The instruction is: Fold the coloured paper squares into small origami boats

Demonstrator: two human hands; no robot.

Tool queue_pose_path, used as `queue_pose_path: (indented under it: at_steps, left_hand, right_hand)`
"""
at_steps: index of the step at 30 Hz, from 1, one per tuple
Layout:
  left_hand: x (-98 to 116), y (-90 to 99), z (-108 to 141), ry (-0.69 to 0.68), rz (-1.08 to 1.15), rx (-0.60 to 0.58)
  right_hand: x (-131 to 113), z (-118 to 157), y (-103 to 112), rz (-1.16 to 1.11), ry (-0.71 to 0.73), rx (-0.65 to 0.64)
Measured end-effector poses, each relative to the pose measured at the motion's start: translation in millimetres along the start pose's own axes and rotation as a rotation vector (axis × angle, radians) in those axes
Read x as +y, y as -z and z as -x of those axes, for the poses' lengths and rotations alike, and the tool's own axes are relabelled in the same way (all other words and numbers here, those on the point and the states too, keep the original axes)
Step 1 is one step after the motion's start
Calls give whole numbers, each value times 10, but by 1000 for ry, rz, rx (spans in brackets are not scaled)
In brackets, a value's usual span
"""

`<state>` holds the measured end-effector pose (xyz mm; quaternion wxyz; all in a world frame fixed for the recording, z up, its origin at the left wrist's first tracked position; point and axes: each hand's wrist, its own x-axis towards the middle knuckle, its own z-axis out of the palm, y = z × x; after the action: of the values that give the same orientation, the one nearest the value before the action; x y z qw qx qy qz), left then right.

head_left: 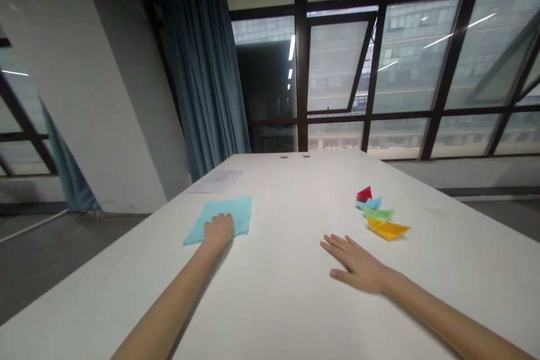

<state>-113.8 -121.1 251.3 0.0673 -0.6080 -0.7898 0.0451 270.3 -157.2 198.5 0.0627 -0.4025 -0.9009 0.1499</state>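
My left hand (220,230) rests on a light-blue cloth (240,211) on the left side of the white table. Its fingers are curled and pressed down on the cloth, which lies spread nearly flat. To the right, my right hand (353,265) lies palm down on the bare tabletop, fingers spread, holding nothing. Just beyond it is a row of folded paper boats: a yellow boat (388,229) closest, then a green boat (378,214), a blue boat (370,203) and a red boat (364,195).
A printed sheet of paper (217,181) lies by the table's left edge, past the cloth. The long white table (287,292) reaches toward the windows (337,67), with two round inserts (284,157) near its far end. A blue curtain (202,67) and a pillar (105,95) stand at left.
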Motion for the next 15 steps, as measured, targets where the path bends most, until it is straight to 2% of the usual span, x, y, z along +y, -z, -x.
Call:
queue_pose_path:
  at_steps: [3,7,11,15]
  left_hand:
    - [-122,33,46,-22,12,-59]
    - [76,7,138,-174,28,-72]
    - [441,-30,315,-430,80,-94]
    - [732,-70,577,-828,217,-168]
  right_hand:
    - [-67,108,92,-14,6,6]
    - [-90,155,74,-43,16,31]
    - [-53,99,-27,-98,13,90]
    - [76,-31,-139,-250,-40,292]
